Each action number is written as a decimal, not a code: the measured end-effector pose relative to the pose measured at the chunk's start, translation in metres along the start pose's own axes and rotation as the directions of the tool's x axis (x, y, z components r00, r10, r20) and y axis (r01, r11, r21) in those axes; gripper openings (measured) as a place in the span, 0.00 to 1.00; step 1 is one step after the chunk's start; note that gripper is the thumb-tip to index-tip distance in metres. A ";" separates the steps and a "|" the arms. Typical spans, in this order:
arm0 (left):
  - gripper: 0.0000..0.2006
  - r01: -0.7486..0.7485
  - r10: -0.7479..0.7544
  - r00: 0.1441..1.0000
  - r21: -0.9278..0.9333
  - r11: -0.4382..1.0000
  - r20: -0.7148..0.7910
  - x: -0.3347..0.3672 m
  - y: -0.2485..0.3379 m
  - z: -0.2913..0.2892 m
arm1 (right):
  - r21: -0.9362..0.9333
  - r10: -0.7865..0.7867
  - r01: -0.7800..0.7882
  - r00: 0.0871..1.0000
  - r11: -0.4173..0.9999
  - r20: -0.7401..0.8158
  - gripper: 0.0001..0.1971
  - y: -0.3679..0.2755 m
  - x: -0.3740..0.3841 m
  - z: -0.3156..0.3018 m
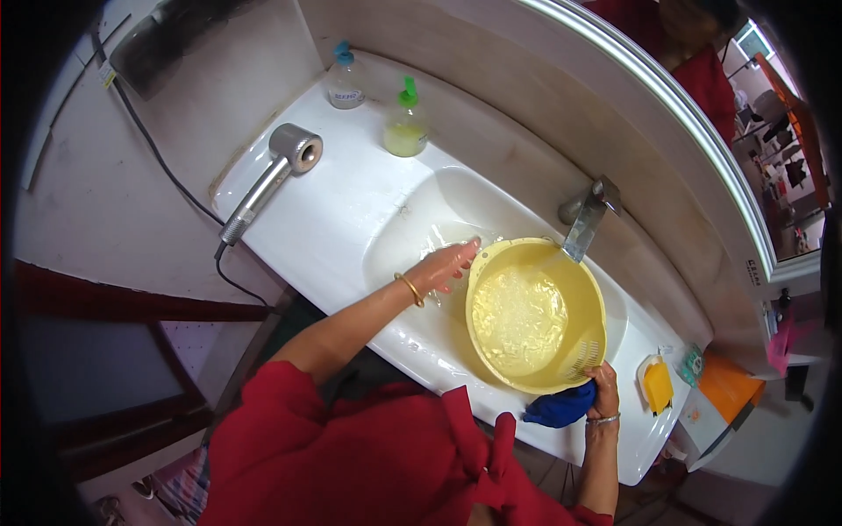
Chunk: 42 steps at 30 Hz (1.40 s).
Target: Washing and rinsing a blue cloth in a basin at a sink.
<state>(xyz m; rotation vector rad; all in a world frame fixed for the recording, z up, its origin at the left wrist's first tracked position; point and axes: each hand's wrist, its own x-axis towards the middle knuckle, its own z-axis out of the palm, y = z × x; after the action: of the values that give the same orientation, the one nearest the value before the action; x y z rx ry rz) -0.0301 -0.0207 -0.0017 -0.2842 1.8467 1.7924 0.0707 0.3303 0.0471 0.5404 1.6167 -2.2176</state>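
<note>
A yellow plastic basin (589, 302) with a slotted patch in its wall sits tilted over the white sink (395, 241). Bubbly water (519, 317) fills its lower part, and a stream runs into it from the metal faucet (586, 230). My right hand (603, 392) grips the basin's near right rim. A bunched dark blue cloth (560, 407) hangs beside that hand, against the basin's outside; whether the fingers also hold it I cannot tell. My left hand (445, 266), wet and with fingers stretched out, is at the basin's left rim, holding nothing.
A grey hair dryer (267, 180) lies on the counter's left end, its cord trailing off the edge. Two pump bottles, one blue-topped (345, 81) and one green-topped (406, 123), stand at the back. A yellow item (656, 386) lies at the right end. A mirror (745, 123) hangs above.
</note>
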 end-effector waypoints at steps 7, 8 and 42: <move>0.33 -0.096 0.091 0.993 0.081 0.992 0.072 -0.044 -0.005 0.014 | -0.039 0.009 -0.007 0.999 0.999 0.052 0.13 0.000 0.008 0.007; 0.31 -0.082 0.086 0.994 -0.049 0.995 0.072 -0.050 -0.001 0.015 | -0.051 0.016 -0.013 0.998 0.999 0.055 0.13 0.000 0.009 0.007; 0.25 -0.198 0.204 0.941 0.049 0.979 -0.271 0.010 -0.048 0.021 | -0.140 0.059 -0.028 0.973 0.990 0.223 0.15 -0.007 -0.001 0.008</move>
<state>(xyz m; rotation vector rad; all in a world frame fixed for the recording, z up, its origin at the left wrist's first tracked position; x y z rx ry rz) -0.0093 -0.0021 -0.0470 -0.3641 2.1540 1.9492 0.0680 0.3250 0.0553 0.2712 1.6042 -2.0350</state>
